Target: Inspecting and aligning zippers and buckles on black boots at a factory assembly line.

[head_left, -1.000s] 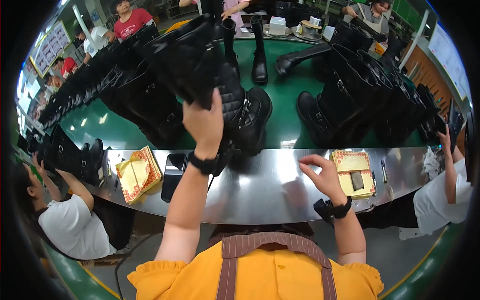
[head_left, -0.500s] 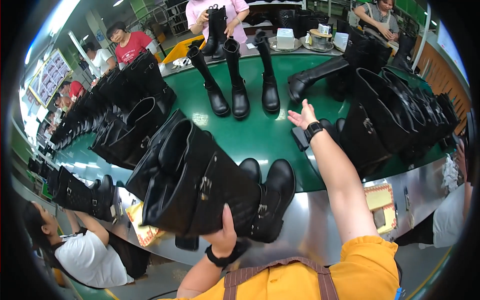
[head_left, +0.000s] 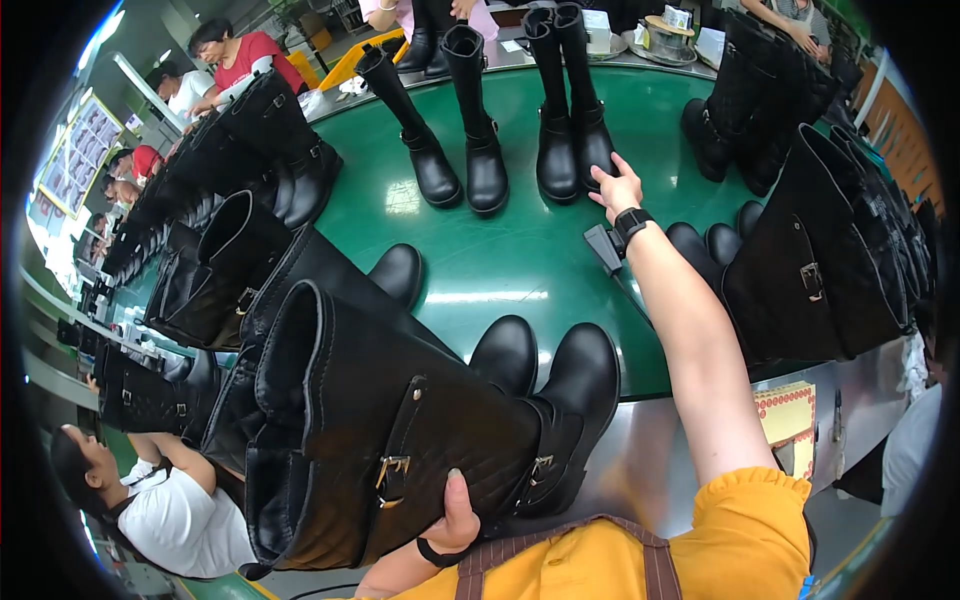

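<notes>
My left hand (head_left: 455,515) is wrapped round the lower side of a wide-shafted black boot (head_left: 430,430), its thumb up on the quilted shaft beside a metal buckle. The boot leans with its open top toward the left; the fingers beneath it are hidden. Another black boot (head_left: 505,350) lies close behind it. Out across the green table, my right hand (head_left: 615,188) has its fingers spread at the toe of a narrow upright boot (head_left: 592,140); whether they press on it I cannot tell. A matching boot (head_left: 556,150) stands beside that one.
Two more narrow boots (head_left: 482,165) stand left of that pair on the green table (head_left: 480,270). Grouped boots crowd the right (head_left: 810,270) and left sides (head_left: 285,170). Co-workers stand round the table. A yellow patterned booklet (head_left: 785,415) lies near my right arm.
My right hand has moved forward and slightly up to the narrow boot's toe. The boot that lay slanted is gone from there; two now stand together. The boot in my left hand has come nearer.
</notes>
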The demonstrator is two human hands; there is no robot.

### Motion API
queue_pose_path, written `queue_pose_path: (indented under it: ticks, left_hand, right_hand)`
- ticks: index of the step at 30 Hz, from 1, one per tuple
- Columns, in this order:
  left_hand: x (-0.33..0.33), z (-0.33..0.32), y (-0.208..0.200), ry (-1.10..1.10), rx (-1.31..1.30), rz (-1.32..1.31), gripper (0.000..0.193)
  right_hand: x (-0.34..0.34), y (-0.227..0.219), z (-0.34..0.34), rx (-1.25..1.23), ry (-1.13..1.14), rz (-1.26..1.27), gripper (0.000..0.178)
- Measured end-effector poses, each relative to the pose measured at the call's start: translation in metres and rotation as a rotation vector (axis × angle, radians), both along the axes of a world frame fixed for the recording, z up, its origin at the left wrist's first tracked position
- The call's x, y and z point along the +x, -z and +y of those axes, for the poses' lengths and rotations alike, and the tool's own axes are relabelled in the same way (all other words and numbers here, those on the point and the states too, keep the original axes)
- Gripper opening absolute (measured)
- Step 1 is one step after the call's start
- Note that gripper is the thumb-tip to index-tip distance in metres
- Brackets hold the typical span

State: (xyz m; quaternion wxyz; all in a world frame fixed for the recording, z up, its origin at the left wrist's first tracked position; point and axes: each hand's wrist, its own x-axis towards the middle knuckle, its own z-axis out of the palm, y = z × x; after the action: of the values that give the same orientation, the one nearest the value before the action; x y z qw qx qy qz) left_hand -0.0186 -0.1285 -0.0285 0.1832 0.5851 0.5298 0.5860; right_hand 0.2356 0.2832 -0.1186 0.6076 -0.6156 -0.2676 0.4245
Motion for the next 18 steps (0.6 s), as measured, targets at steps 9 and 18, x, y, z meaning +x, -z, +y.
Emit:
queue_pose_path:
  ticks: [9, 18]
  left_hand:
    - [0.001, 0.002, 0.004, 0.015, -0.04, -0.095, 0.037]
    - [0.001, -0.003, 0.007, -0.022, -0.061, -0.063, 0.038]
  right_hand:
    - [0.001, -0.006, -0.032, -0.074, -0.127, -0.18, 0.058]
    - [-0.039, 0.003, -0.009, -0.022, -0.076, -0.128, 0.061]
